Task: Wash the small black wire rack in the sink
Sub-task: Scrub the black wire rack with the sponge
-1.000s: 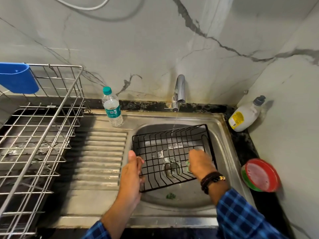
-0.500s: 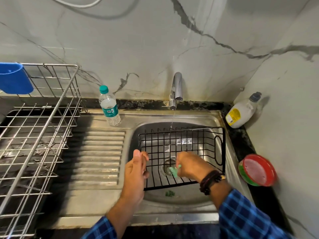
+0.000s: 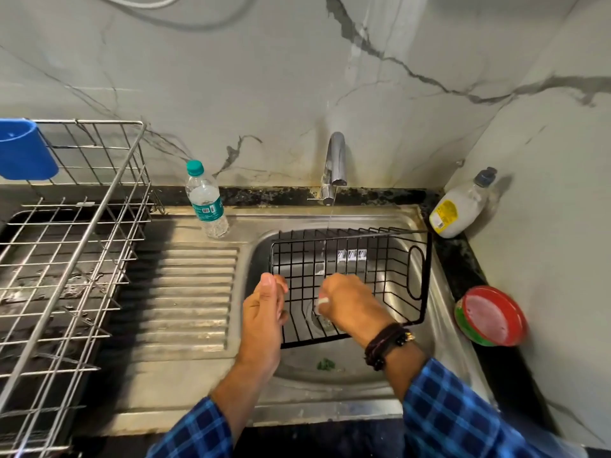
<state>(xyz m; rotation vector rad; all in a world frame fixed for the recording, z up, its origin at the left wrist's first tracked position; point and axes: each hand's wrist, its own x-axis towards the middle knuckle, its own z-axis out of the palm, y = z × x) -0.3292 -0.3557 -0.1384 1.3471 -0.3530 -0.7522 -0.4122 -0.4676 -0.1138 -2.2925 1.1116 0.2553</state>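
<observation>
Marble-walled corner, steel sink [image 3: 439, 325] under a thin tap stream. Black wire rack [image 3: 363, 269] stands tilted in the basin. Left hand [image 3: 267, 312] grips its left rim; right hand [image 3: 350, 305] is clenched on a small scrubber inside. Likely light, stiff, slippery when wet: hold the rim wire.

The black wire rack [image 3: 350, 279] has turned since one second ago: then it lay tilted with its far corner toward 1 o'clock, now its long side stands nearly level across the sink [image 3: 413, 365]. The right hand [image 3: 350, 305] has moved inside the rack toward 10 o'clock. The left hand [image 3: 264, 312] still grips the rack's 9 o'clock edge.
</observation>
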